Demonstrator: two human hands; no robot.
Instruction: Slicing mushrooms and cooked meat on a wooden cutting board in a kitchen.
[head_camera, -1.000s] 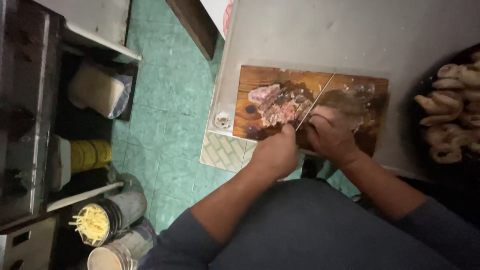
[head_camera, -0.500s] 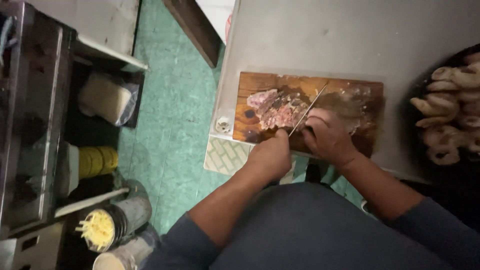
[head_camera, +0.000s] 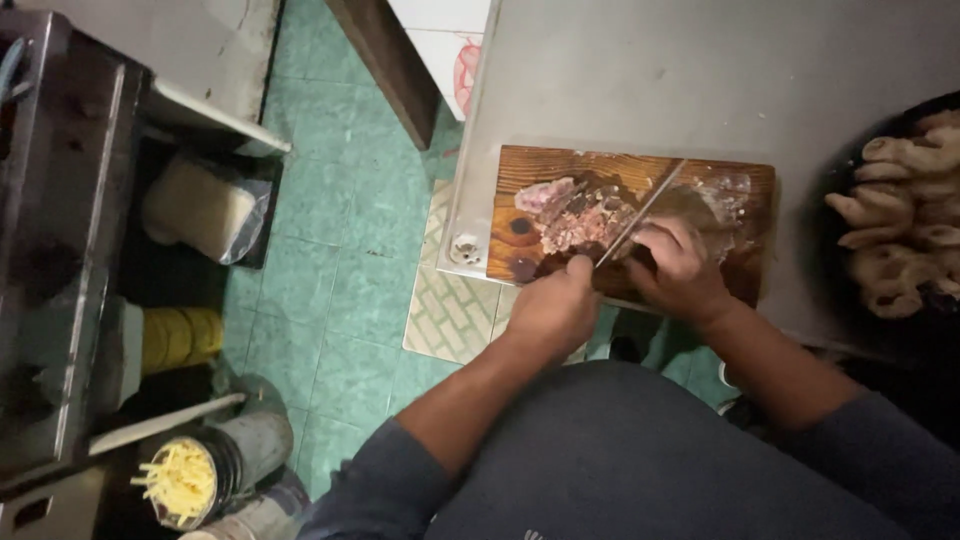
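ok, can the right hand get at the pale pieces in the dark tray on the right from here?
Probably yes. The right hand rests on the cutting board, and bare steel counter lies between it and the pale pieces. Nothing blocks the way.

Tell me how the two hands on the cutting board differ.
The left hand is closed in a fist around the handle of the knife, while the right hand lies flatter, pressing on the meat. The left hand sits at the near edge of the cutting board, whereas the right hand reaches further onto it, beside the blade. Both are bare, with dark sleeves pushed up the forearms.
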